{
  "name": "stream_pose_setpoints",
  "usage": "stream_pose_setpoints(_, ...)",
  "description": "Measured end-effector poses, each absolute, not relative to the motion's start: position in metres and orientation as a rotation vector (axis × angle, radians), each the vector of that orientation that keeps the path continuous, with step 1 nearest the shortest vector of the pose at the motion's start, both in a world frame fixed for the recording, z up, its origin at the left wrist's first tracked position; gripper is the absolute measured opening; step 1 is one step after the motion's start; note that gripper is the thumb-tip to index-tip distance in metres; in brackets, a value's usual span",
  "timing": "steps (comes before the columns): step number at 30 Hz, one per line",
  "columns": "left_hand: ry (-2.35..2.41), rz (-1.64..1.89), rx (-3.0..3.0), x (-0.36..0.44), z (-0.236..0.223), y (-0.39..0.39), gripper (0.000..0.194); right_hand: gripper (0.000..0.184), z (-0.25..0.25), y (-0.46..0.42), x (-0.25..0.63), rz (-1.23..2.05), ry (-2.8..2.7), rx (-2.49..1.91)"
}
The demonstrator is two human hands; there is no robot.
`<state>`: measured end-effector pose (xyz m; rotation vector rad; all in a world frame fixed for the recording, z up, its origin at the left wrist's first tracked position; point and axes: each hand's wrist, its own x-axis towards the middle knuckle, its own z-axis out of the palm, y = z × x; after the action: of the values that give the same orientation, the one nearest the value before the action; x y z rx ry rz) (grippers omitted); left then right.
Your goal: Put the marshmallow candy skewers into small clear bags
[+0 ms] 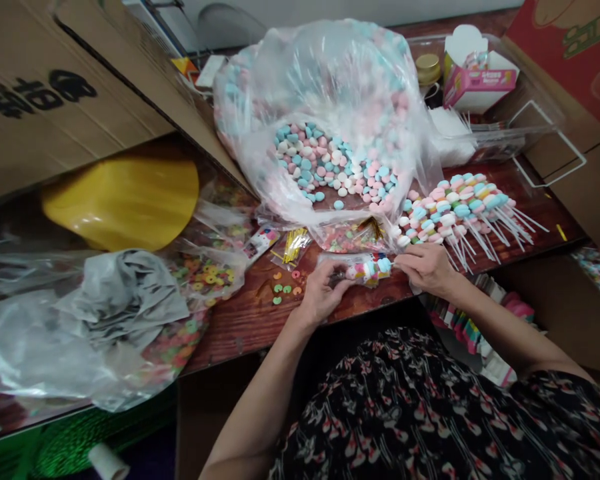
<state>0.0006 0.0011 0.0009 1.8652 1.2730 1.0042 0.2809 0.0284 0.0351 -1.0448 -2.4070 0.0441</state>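
Between my hands, at the table's front edge, lies a marshmallow candy skewer (370,269) with pink, white, yellow and blue pieces, at least partly in a clear printed wrapper. My left hand (324,292) is closed on the wrapper's left end. My right hand (427,268) pinches the skewer's right end, where the stick shows. Finished-looking skewers (455,207) with white sticks are piled just beyond my right hand. Several loose candy rings (287,289) lie left of my left hand. Behind are a packet of gold twist ties (295,245) and a bag of candy rings (347,237).
A large clear bag of pastel marshmallows (330,87) fills the back, its mouth facing me. Left are a cardboard box (45,40), a yellow sheet (130,200) and a grey cloth (125,293) on bags. A clear bin (535,133) stands back right.
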Motion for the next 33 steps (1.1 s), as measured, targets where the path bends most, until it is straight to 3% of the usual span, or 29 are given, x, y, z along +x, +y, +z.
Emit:
stream_pose_setpoints(4,1.212,0.930,1.822,-0.002,0.009,0.003,0.050,0.023,0.039,0.029,0.280,0.033,-2.388,-0.970)
stream_pose_setpoints(15,0.906,0.494,1.893,0.009,0.043,0.005,0.037,0.020,0.054,0.043,0.282,-0.124,-2.422,-0.765)
stream_pose_setpoints(25,0.881,0.472,1.590,0.012,0.055,-0.001,0.038,0.016,0.076,0.037,0.291,-0.158,-2.540,-0.535)
stream_pose_setpoints(33,1.075,0.445,1.958,0.023,0.042,-0.004,0.069,0.020,0.075,0.027,0.274,-0.079,-2.588,-0.731)
